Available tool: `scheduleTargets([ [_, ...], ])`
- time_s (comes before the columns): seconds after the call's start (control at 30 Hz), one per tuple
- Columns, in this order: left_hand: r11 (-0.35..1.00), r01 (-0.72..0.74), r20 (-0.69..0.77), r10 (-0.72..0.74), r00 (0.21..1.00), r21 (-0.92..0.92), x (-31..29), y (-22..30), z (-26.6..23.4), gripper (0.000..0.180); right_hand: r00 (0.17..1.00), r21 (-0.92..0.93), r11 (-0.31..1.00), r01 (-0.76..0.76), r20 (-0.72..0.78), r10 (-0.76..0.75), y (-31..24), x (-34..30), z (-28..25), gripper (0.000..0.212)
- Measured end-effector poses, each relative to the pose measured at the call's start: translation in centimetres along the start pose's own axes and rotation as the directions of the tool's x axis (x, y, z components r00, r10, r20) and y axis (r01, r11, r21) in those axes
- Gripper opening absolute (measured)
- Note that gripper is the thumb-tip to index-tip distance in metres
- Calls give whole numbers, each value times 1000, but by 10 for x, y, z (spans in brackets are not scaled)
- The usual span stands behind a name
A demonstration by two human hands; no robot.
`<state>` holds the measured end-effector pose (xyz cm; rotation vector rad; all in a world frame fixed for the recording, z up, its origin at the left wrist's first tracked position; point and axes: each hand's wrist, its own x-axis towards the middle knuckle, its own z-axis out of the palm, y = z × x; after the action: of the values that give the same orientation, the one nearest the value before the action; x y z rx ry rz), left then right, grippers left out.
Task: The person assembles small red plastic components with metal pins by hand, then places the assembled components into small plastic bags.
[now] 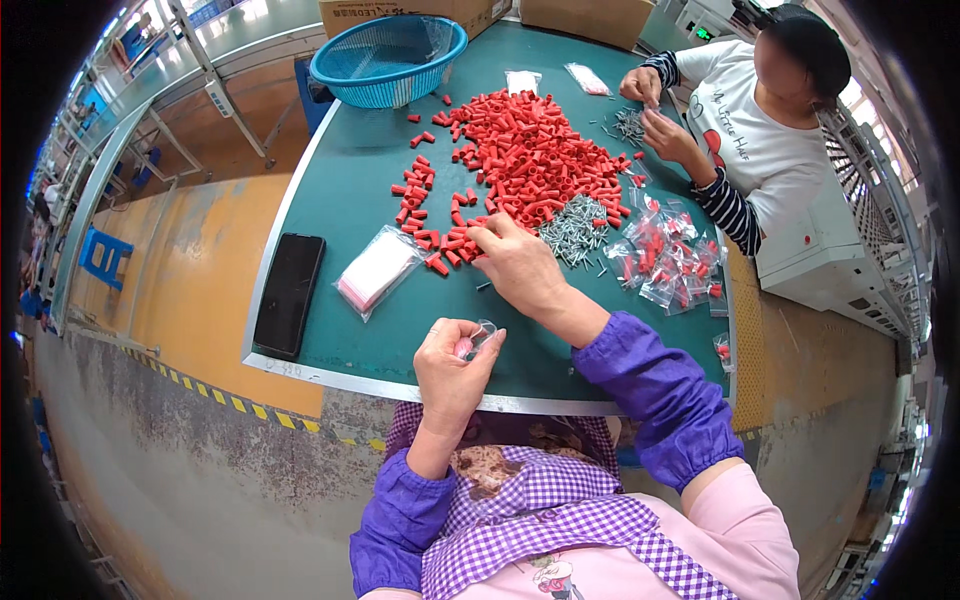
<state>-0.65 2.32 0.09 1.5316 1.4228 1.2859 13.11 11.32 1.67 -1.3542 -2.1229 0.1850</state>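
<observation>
My left hand (452, 365), near the table's front edge, is closed on a small clear plastic bag (487, 333) with something pinkish-red inside. Farther forward, my right hand (522, 268) bends its thumb and fingers at the near edge of a heap of short red plastic tubes (545, 150). Whatever is between those fingertips is hidden. Just right of that hand lies a pile of grey screws (576, 230). Filled clear bags (668, 250) with red pieces are heaped farther right. A stack of flat bags (380, 270) rests left of my hands.
A black phone (290, 295) lies at the green table's (400, 345) left edge. At the back stand a blue basket (388, 65) and cardboard boxes (585, 20). Across on the right, a co-worker (760, 120) handles small parts beside more screws (628, 125).
</observation>
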Motion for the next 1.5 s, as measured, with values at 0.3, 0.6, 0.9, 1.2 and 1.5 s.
scheduleTargets([
  [0.3,999,34,-10,-35,999,-42,2,-5,-5,20,995,54,998,-23,96,18,18,2,7,16],
  [0.6,998,20,-16,-19,1000,67,10,-3,-5,21,931,710,607,-357,324,169,-37,-24,-46,18],
  [0.9,991,-73,-30,76,997,109,8,1,-3,17,961,611,748,-260,237,141,-42,-43,-40,16],
  [1.2,985,-131,-43,136,990,113,5,7,0,16,980,368,919,-142,185,77,-41,-38,-36,18],
  [1.5,941,57,102,-25,995,-333,4,0,-5,15,808,764,304,-569,450,381,-14,-35,-47,16],
])
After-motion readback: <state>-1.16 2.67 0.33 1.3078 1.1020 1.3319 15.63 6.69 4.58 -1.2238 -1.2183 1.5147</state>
